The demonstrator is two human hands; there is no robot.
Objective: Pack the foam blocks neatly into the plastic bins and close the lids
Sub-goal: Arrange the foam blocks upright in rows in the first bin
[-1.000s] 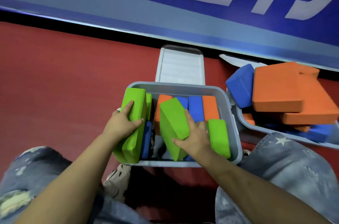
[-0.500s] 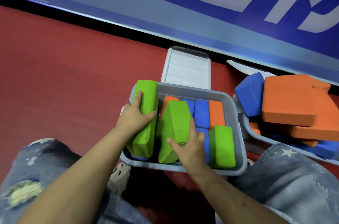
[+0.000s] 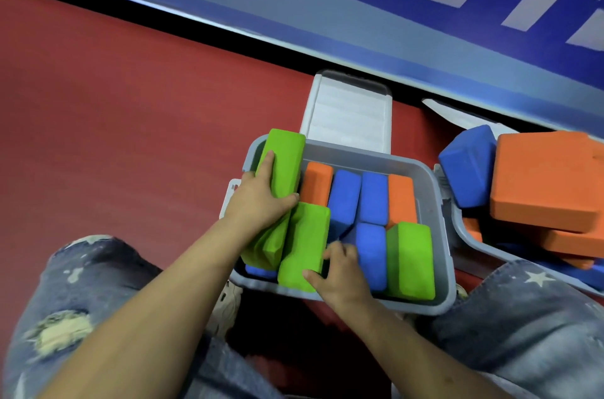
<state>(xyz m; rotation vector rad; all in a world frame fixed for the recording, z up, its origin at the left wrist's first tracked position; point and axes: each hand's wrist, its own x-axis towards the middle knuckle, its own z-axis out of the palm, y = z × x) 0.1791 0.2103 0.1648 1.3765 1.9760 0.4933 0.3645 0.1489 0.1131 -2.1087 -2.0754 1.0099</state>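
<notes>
The foam blocks (image 3: 372, 196) look matt and finely grainy. The bin (image 3: 438, 202) is smooth grey plastic with a ribbed, faintly glossy lid (image 3: 349, 114). The jeans (image 3: 523, 326) are worn, frayed denim.

Red floor (image 3: 114, 111) fills the left and middle of the scene. A blue banner (image 3: 376, 6) with large white lettering runs along the far edge, above a black strip. Ripped, paint-flecked jeans (image 3: 65, 317) cover both knees nearest the camera; a pale shoe (image 3: 225, 307) shows between them.
</notes>
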